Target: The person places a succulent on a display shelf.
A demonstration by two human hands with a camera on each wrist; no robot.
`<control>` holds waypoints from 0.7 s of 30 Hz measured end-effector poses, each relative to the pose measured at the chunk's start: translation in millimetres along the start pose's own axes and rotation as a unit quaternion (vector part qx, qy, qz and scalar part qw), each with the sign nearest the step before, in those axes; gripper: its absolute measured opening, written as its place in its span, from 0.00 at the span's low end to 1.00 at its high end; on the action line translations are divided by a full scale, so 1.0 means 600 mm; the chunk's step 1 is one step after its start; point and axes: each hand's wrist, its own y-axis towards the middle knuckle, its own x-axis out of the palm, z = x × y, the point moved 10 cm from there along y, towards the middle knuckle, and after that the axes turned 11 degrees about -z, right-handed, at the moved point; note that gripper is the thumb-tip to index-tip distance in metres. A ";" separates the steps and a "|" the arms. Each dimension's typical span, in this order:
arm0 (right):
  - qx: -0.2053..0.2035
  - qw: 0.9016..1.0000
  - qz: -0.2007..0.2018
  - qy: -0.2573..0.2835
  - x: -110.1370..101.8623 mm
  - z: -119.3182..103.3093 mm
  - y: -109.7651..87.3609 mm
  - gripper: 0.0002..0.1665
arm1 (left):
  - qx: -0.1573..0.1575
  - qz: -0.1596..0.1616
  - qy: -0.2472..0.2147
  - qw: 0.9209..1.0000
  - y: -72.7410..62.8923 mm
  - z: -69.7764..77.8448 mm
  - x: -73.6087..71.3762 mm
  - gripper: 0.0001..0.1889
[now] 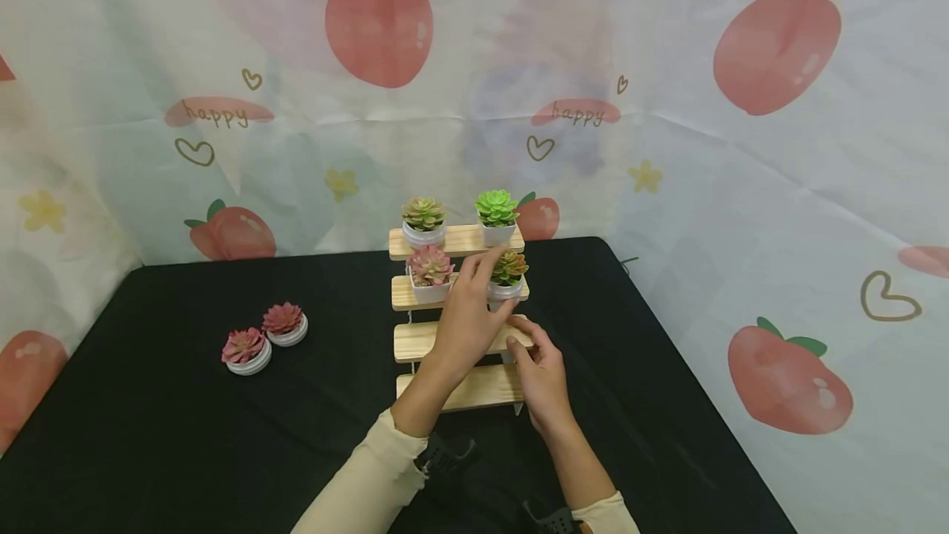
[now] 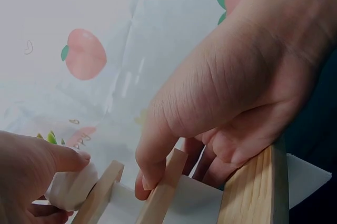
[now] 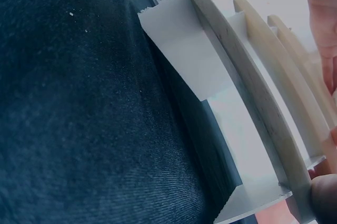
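A tiered stand (image 1: 482, 390) with wooden boards and white side supports stands on the black cloth. My left hand (image 1: 467, 320) reaches across it to the second board from the top. In the left wrist view, that hand (image 2: 31, 174) pinches the white pot (image 2: 71, 190) of a green-orange succulent (image 1: 508, 268). My right hand (image 1: 544, 381) grips the right end of the third board, with fingers and thumb around its edge. The pot's base is partly hidden. Beside the left fingers sits a pink succulent (image 1: 430, 268) in a square white pot.
On the top board are a pale green succulent (image 1: 424, 214) and a bright green succulent (image 1: 497, 208). Two dark-pink succulents (image 1: 243, 346) in round white pots lie to the left on the black cloth (image 1: 163, 427). A fruit-print curtain (image 1: 474, 64) hangs behind.
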 end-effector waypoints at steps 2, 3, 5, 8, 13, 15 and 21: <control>0.001 1.000 0.001 0.001 0.000 0.002 0.001 0.19 | -0.002 -0.002 0.007 1.000 -0.001 0.000 0.002 0.43; 0.001 1.000 0.001 0.001 0.000 0.003 0.001 0.19 | -0.003 -0.003 0.010 1.000 -0.001 0.001 0.003 0.44; 0.001 1.000 0.002 0.002 0.000 0.004 0.002 0.19 | -0.007 -0.005 0.014 1.000 -0.002 0.001 0.004 0.46; 0.001 1.000 0.002 0.003 0.000 0.004 0.003 0.19 | -0.013 -0.004 0.014 1.000 -0.003 -0.001 0.005 0.47; 0.001 1.000 0.004 0.005 0.003 0.005 0.003 0.19 | -0.012 0.002 0.013 1.000 -0.006 -0.002 0.005 0.48; 0.002 1.000 0.005 0.004 0.002 0.006 0.003 0.19 | -0.011 0.002 0.012 1.000 -0.008 -0.001 0.004 0.49; 0.003 1.000 0.007 0.004 -0.002 0.009 0.003 0.20 | -0.010 -0.007 -0.001 1.000 -0.022 0.007 0.002 0.54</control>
